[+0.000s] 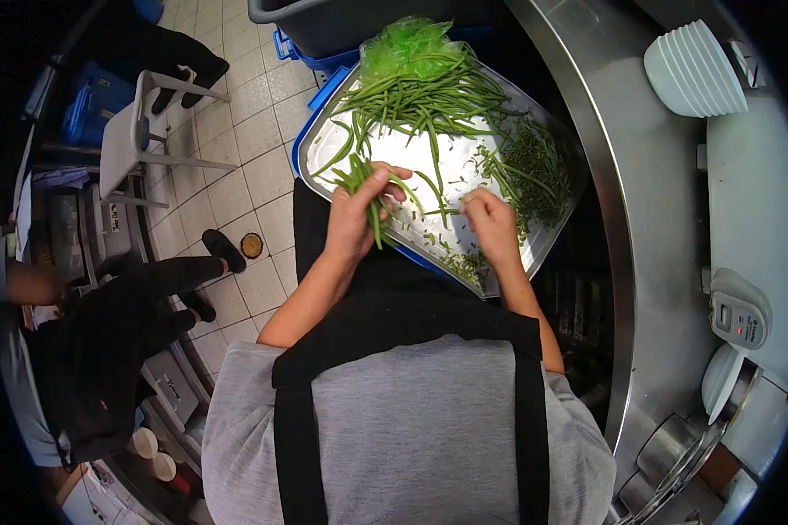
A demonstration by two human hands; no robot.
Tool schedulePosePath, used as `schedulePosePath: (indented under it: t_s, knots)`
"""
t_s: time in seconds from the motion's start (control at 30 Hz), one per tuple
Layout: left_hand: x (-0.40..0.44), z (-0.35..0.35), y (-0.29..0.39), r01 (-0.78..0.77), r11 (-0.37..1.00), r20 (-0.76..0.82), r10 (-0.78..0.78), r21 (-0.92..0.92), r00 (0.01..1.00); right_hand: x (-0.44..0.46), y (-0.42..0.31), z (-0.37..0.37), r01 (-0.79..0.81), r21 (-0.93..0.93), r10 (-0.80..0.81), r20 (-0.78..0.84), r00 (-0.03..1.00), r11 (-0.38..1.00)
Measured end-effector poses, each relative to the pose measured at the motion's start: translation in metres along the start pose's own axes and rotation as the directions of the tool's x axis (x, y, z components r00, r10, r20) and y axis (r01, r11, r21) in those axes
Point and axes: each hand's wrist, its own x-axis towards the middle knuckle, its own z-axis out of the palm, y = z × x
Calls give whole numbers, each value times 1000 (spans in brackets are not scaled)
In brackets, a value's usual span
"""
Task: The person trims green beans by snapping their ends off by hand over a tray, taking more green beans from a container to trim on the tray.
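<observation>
My left hand (355, 212) is closed around a small bunch of green beans (353, 178), which stick out past the thumb and below the palm. My right hand (492, 220) is to its right over the tray, with thumb and fingers pinched together; what lies between the fingertips is too small to make out. Both hands are above a metal tray (407, 156). A heap of whole green beans (433, 98) lies at its far side beside a crumpled green plastic bag (411, 51). Dark green trimmings (534, 171) are piled at the right, and short cut ends (464, 265) lie near the front corner.
The tray rests on a blue crate (303, 149), with a grey bin (350, 26) beyond. A steel counter (652, 219) at right holds stacked white bowls (693, 70), a scale-like device (740, 319) and pots (667, 444). At left are a stool (124, 144) and people in dark clothes.
</observation>
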Motion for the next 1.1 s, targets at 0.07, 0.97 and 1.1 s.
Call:
schedulePosePath:
  t_s: [0.07,0.97,1.1]
  knots:
    - [4,-8,1,25,995,-41,-29,-92,999,-7,0,5,151,-575,-167,26,986,804]
    - [-1,-2,-10,175,896,108,-238,407,965,-18,-19,-10,196,-307,-138,201,970,931]
    - [-1,-6,-9,174,933,76,-207,314,975,-20,-13,-1,141,-233,-57,333,941,962]
